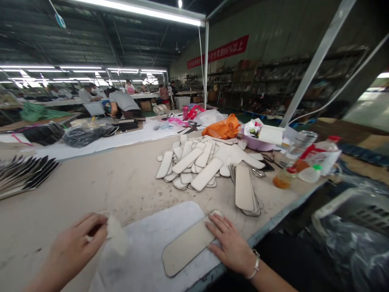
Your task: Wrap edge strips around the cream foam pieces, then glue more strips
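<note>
My left hand (77, 247) is closed in a pinch on a pale, thin cloth (118, 236), blurred and hanging from the fingertips. My right hand (229, 245) lies flat, fingers stretched, over the upper right end of a long beige panel with rounded corners and a dark edge (187, 247). This panel rests at a slant on a white sheet (142, 247) near the table's front edge. Beyond it are a loose heap of similar panels (206, 170) and, to the right, a small fanned stack of panels (244, 188).
Bottles (282, 178), an orange bag (223, 127) and a lilac basin (255, 142) stand at the table's right and back. Dark-edged sheets (27, 174) are stacked at left. A grey crate (358, 211) with plastic sits beyond the right edge. Other people work farther back.
</note>
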The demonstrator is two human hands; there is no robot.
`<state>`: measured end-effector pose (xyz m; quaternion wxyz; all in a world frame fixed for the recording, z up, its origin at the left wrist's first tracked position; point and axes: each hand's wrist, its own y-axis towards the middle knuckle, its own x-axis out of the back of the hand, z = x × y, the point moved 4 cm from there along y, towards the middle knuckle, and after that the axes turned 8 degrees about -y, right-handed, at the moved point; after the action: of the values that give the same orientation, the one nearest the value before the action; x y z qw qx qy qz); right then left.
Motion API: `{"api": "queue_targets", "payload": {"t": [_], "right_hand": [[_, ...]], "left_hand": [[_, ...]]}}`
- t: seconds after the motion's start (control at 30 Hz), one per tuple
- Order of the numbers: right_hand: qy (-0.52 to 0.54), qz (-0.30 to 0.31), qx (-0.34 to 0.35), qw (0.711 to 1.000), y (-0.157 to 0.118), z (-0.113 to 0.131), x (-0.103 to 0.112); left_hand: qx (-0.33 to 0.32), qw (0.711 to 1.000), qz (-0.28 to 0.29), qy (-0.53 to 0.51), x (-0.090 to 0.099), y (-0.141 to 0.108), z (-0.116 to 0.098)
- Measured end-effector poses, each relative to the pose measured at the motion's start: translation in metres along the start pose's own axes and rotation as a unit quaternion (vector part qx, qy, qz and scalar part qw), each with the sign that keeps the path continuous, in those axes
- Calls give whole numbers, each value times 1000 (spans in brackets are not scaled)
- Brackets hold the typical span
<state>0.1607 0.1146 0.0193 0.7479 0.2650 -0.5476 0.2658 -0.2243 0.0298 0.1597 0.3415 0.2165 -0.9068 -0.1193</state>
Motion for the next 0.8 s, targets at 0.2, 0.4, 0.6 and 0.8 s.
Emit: {"api": "queue_targets", "payload": {"t": [0.2,0.4,0.6,0.8], "right_hand": [[143,-87,-29,985,-5,-17,0],[248,-173,-66,951,-11,-23,3],[433,-178,-127,874,-2,-19,7],[598,-15,-151,787,-1,-3,0]], "left_hand": [[-34,980,196,-3,-49,-13,-70],[11,957,283,-63,-91,-19,-104],[33,942,312,-118,-111,-20,-126],[83,938,216,-256,-122,-6,-131]]}}
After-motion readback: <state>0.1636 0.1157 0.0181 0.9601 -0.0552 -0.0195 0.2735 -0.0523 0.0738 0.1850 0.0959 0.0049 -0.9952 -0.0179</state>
